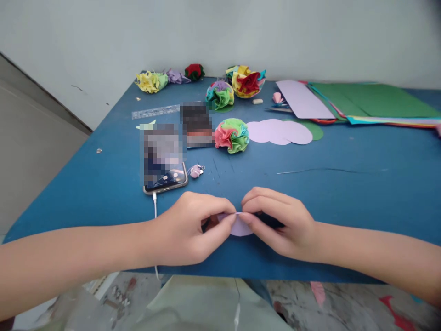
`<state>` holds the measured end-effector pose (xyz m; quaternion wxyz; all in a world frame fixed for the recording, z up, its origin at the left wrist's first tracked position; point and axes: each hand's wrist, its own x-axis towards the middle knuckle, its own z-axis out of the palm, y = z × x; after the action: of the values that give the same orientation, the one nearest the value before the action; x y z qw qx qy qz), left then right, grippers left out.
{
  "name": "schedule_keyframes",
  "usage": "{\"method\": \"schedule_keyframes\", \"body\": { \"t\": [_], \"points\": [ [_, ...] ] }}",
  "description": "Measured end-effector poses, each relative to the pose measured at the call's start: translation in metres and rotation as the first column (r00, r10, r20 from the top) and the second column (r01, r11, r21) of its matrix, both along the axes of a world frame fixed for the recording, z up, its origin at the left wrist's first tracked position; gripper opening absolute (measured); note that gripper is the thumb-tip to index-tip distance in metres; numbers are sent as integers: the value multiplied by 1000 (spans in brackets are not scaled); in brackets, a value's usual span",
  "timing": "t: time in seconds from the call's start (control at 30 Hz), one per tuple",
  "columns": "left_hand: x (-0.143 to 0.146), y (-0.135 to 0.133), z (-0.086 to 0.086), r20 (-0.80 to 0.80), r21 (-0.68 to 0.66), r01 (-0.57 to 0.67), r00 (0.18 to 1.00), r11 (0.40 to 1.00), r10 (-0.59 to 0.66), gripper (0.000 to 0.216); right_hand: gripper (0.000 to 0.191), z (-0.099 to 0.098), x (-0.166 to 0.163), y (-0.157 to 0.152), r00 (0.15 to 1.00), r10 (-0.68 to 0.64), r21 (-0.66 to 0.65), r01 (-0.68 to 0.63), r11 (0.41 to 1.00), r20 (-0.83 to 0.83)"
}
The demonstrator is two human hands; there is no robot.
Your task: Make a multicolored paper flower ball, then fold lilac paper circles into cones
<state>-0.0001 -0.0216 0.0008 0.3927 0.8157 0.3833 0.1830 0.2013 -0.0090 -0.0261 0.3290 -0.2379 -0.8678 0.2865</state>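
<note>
Near the table's front edge, a lilac paper piece [241,228] with a rounded lower edge is pinched by its top edge between both my hands. My left hand [203,227] holds it between thumb and fingertips. From the other side, my right hand [284,220] pinches the same edge, the fingertips almost meeting. Fingers cover part of the paper. Farther back lie overlapping lilac paper circles [280,132], with a green paper circle [317,132] partly under them. Left of these sits a pink, green and blue ball of pleated paper [232,136].
A charging phone [165,177] and a second dark phone [197,126] lie at left, beside a small charm [197,171] and a clear ruler [155,111]. More pleated paper balls [248,82] stand at the back. Green paper sheets [379,101], scissors [280,110] and a needle with thread [320,171] lie to the right.
</note>
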Motion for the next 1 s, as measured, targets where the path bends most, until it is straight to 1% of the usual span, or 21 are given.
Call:
{"method": "schedule_keyframes", "body": {
  "t": [0.1,0.2,0.3,0.4,0.47,0.6,0.67,0.73,0.8,0.83,0.87,0.9,0.93,0.97,1.0],
  "points": [
    [-1,5,3,-14,-158,103,994,982,-107,23,6,1,0,-1,1000,19,-14,-19,1000,-5],
    [-1,8,2,20,-209,164,986,964,-164,27,4,2,2,0,998,61,-59,-60,996,13],
    [-1,6,-2,50,-217,130,991,967,-122,30,9,1,2,2,994,83,-100,-75,992,71],
    [0,3,-5,56,-234,77,996,969,-66,33,20,0,2,3,989,82,-81,-73,994,123],
    [1,2,-7,65,-281,54,997,958,-37,37,23,-2,2,4,992,56,-53,-50,997,111],
    [0,2,-8,114,-406,35,993,913,12,39,31,-3,2,5,998,22,-36,-20,999,58],
    [-1,3,-7,131,-437,38,991,899,22,39,32,-2,2,5,999,34,-44,-32,998,34],
    [-2,4,-5,127,-438,36,992,898,22,40,29,-1,4,5,999,42,-74,-41,996,17],
    [-4,4,-4,103,-378,24,994,925,17,40,26,1,5,4,1000,26,-101,-25,995,14],
    [-4,4,-5,86,-312,3,996,950,25,38,25,1,5,4,1000,9,-105,-7,994,19],
    [-5,4,-6,71,-214,-33,996,976,49,32,26,1,6,4,1000,-9,-102,12,995,25],
    [-6,3,-7,60,-85,-79,995,993,84,25,27,1,6,5,999,-28,-94,31,995,30],
    [-7,3,-9,58,62,-129,990,990,125,19,28,1,6,5,998,-46,-86,49,995,36],
    [-7,2,-11,61,207,-172,985,963,163,15,29,0,6,5,997,-62,-77,65,995,42],
    [-8,1,-13,60,329,-193,981,924,184,12,30,-1,5,5,996,-75,-66,78,995,50]
  ]
}}
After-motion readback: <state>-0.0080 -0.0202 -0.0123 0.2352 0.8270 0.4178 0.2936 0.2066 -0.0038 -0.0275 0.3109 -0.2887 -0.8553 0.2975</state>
